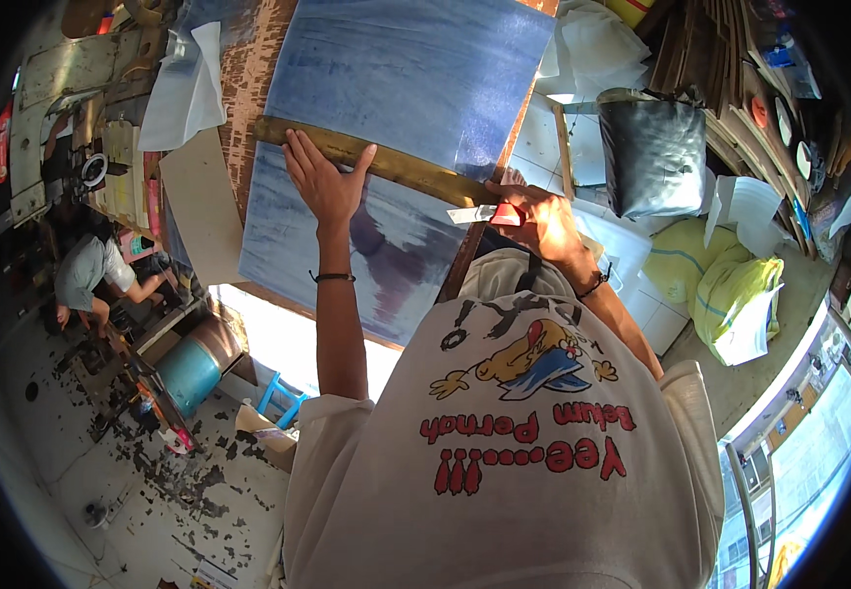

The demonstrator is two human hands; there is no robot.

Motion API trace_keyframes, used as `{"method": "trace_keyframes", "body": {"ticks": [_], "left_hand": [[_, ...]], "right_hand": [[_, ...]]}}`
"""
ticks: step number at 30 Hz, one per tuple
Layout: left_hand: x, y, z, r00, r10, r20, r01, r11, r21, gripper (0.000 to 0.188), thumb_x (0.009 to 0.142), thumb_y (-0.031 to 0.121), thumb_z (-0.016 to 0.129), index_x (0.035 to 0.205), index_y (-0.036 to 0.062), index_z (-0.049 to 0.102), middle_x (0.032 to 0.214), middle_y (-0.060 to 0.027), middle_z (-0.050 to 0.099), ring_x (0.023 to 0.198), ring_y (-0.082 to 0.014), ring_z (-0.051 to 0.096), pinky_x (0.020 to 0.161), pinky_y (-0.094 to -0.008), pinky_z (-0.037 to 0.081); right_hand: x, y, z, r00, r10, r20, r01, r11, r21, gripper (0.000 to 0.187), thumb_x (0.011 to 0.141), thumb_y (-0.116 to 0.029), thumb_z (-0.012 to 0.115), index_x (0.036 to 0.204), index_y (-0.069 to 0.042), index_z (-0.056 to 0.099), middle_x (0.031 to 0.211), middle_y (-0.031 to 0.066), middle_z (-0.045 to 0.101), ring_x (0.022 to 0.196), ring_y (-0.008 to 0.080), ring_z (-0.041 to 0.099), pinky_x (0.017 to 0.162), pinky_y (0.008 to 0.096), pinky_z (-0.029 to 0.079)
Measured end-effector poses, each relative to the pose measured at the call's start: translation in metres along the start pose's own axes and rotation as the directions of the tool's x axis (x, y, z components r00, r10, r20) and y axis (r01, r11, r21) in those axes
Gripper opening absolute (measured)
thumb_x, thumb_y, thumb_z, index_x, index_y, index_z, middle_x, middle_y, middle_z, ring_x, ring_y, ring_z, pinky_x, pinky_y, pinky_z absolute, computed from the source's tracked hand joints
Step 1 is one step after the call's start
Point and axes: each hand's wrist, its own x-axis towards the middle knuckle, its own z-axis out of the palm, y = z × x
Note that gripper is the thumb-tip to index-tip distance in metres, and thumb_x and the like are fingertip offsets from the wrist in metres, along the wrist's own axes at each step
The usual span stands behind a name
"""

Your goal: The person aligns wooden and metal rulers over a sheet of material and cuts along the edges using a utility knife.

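Over a worn brown tabletop (242, 103) spread with glossy blue sheeting (415, 74), a person in a white printed shirt (533, 510) is working bare-handed, the sheeting lying between 11 and 12 o'clock. At 11 o'clock the left hand (327, 187) is pressing with its grip spread wide, fingertips and thumb resting on a long brown strip (411, 171) that is crossing the blue surface toward 1 o'clock. At 2 o'clock the right hand (551, 224) is holding a red utility knife (510, 214) in a narrow grip, its bare blade (469, 214) pointing to 9 o'clock, just beside the strip on its 6 o'clock side. Whether the right fingers are also touching the strip's end is hard to tell from this angle. Trouble could come from uneven pressure: the left hand is bearing nearer the strip's 10 o'clock end, so the other end could swing on the slick surface and throw the blade off line. A slip toward 9 o'clock could nick the left wrist, which is lying on the side the blade is facing. Twisting the long blade sideways could also snap it. Beyond the right hand, a black bag (653, 157) is standing at 2 o'clock and yellow sacks (710, 270) are slumping at 3.
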Motion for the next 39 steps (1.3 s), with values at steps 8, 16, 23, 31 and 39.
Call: {"method": "trace_keyframes", "body": {"ticks": [8,16,23,31,39], "left_hand": [[0.001,-0.002,-0.001,1.000,0.000,-0.003,0.000,1.000,-0.014,0.121,0.081,0.074,0.065,0.154,-0.0110,0.019,0.163,-0.0270,0.016,0.151,-0.0425,0.014,0.123,-0.0547,0.016],[-0.004,-0.003,-0.003,0.998,0.047,-0.051,-0.049,0.997,-0.058,0.110,0.081,0.072,0.067,0.151,-0.0053,0.032,0.155,-0.0321,0.024,0.149,-0.0492,0.015,0.120,-0.0608,0.019],[-0.001,0.019,-0.026,0.987,0.045,0.152,-0.040,0.999,-0.038,0.135,0.068,0.085,0.066,0.151,-0.0141,0.026,0.158,-0.0360,0.021,0.149,-0.0482,0.018,0.123,-0.0560,0.015],[0.000,0.015,-0.024,0.960,-0.026,0.278,0.015,0.999,0.043,0.152,0.058,0.093,0.064,0.152,-0.0172,0.016,0.160,-0.0370,0.012,0.153,-0.0449,0.011,0.122,-0.0564,0.016],[0.006,0.016,-0.019,0.964,0.014,0.265,-0.028,0.998,0.050,0.152,0.059,0.093,0.063,0.154,-0.0141,0.013,0.162,-0.0351,0.010,0.154,-0.0432,0.008,0.119,-0.0593,0.019]], "right_hand": [[0.001,-0.002,0.001,0.999,-0.041,-0.002,0.041,0.994,-0.105,0.057,0.078,-0.035,0.080,0.131,-0.020,0.065,0.102,0.0055,0.074,0.089,0.0252,0.071,0.080,0.0383,0.057],[0.001,-0.003,0.005,1.000,-0.001,-0.001,0.001,0.995,-0.105,0.055,0.082,-0.041,0.076,0.132,-0.022,0.064,0.105,0.0097,0.074,0.097,0.0285,0.071,0.085,0.0402,0.056],[-0.001,-0.005,0.003,0.996,-0.044,-0.079,0.037,0.996,-0.082,0.053,0.077,-0.025,0.083,0.126,-0.012,0.068,0.105,0.0075,0.074,0.086,0.0262,0.071,0.076,0.0365,0.058],[0.040,-0.043,-0.026,0.996,0.080,-0.049,-0.084,0.993,-0.087,0.043,0.091,-0.041,0.073,0.102,-0.001,0.060,0.081,0.0199,0.067,0.068,0.0399,0.062,0.065,0.0457,0.052],[0.219,-0.082,0.080,0.910,-0.414,-0.003,0.413,0.909,0.061,0.035,0.104,-0.026,0.053,0.125,0.001,0.048,0.079,0.0279,0.066,0.072,0.0463,0.066,0.062,0.0496,0.054]]}}
